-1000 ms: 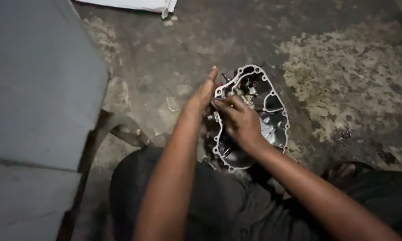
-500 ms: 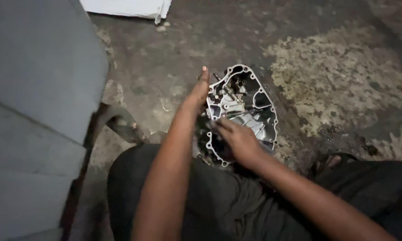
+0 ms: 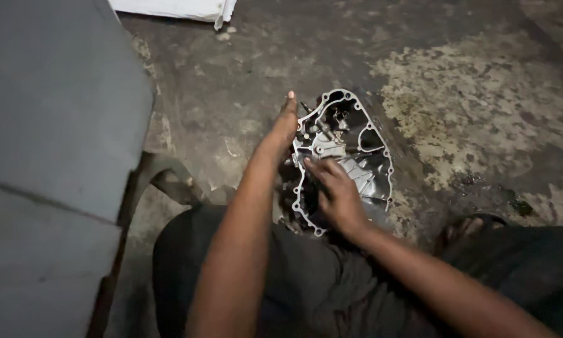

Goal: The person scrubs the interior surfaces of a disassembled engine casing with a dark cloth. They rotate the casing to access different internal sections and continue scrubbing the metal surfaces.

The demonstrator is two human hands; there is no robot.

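we brace the metal engine cover (image 3: 350, 153) on the stained concrete floor (image 3: 481, 112), just past our knees. our left hand (image 3: 280, 131) lies flat and open against its left rim; our right hand (image 3: 336, 194) rests inside it, fingers loosely curled, gripping nothing we can make out.

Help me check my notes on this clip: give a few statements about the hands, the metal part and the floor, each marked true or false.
1. The left hand lies along the left edge of the metal engine cover. True.
2. The right hand rests on the stained floor, clear of the cover. False: it rests inside the cover.
3. The cover's open, hollow side faces up. True.
4. The white object lies beside the right hand. False: it lies far off, at the top edge.
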